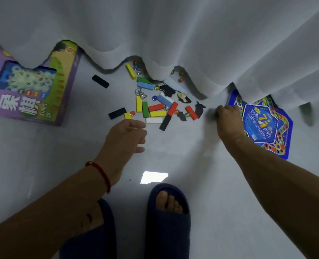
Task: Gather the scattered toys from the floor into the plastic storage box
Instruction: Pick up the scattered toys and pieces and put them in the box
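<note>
- The scattered wooden blocks [156,113] lie on the floor [43,156] at the centre of the frame, their long axes pointing every way; marbles [137,67] and dark puzzle pieces [199,109] lie among them.
- Left hand [128,135], fingers loosely spread, hovers just below the pile with nothing in it.
- Right hand [227,118] is curled at the edge of the blue game board [267,126], right of centre; whether it grips it, I cannot tell.
- A purple chess box [31,86] lies at upper left, closed.
- White curtain [173,34] hem overlaps the pile's top edge; bare floor lies below.

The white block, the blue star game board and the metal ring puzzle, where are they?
white block [154,120], head view, middle of its top face.
blue star game board [263,124], head view, its printed centre.
metal ring puzzle [140,92], head view, its linked wire loops.
</note>
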